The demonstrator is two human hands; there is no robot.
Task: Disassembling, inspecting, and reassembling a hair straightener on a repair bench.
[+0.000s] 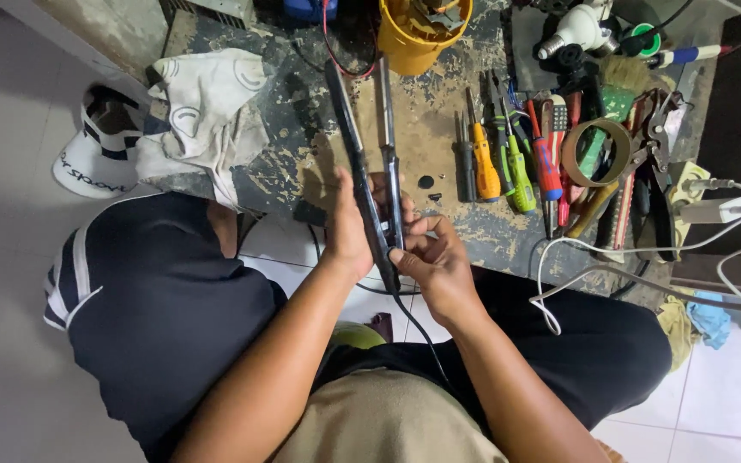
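A black hair straightener [362, 146] with two long arms spread apart points away from me over the worn workbench [302, 163]. My left hand [346, 231] grips its left arm near the hinge end. My right hand [435, 257] pinches the hinge end from the right, thumb and fingers on the right arm. Its black cord [418, 330] hangs down over my lap.
Several screwdrivers [508, 159], a tape roll [595, 153], pliers [649, 129] and a brush lie on the bench at right. A yellow container [409, 43] stands at the back. A white cloth [203, 111] lies at left. A white charger with cable [713, 210] is at far right.
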